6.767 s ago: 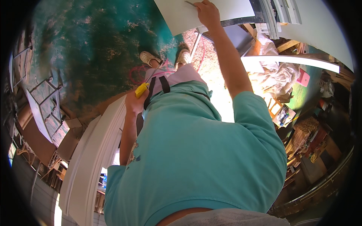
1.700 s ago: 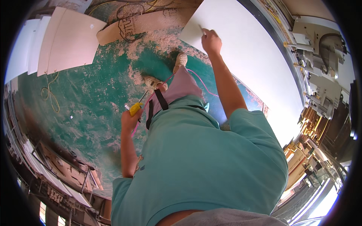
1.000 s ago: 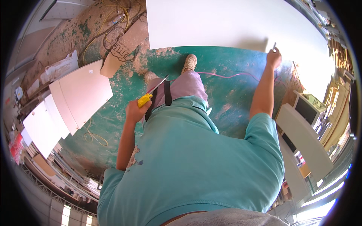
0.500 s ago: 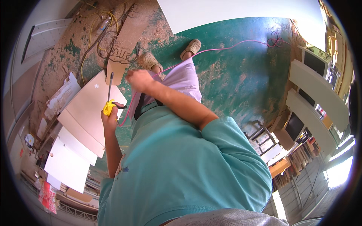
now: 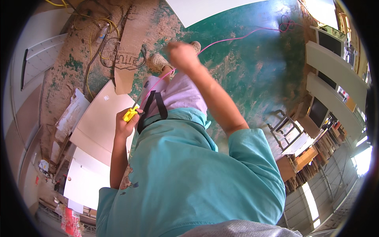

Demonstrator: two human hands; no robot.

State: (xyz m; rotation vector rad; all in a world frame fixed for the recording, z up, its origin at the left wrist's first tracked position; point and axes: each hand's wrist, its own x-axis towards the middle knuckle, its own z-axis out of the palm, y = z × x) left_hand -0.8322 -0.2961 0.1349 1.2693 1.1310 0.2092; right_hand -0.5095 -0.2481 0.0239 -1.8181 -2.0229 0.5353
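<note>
My left hand is closed around a yellow air blow gun with a thin dark nozzle that points up past my trouser leg. A pink hose rises beside the gun, passes behind my right forearm and crosses the floor to the right. Where it joins the gun is hidden. My right hand is held out in front of my legs, above my shoes. Its fingers look curled but are smeared by motion, and nothing shows in them. A black strap hangs at my waist.
Pale boards lean to my left. A flattened cardboard piece, yellow cables and a plastic bottle lie amid sawdust. A white panel stands ahead. The green floor stretches right toward a metal-framed stand and shelving.
My right hand has swung forward and right, away from my hip. My left hand has shifted right, bringing the blow gun closer to my trousers with its nozzle tilted right.
</note>
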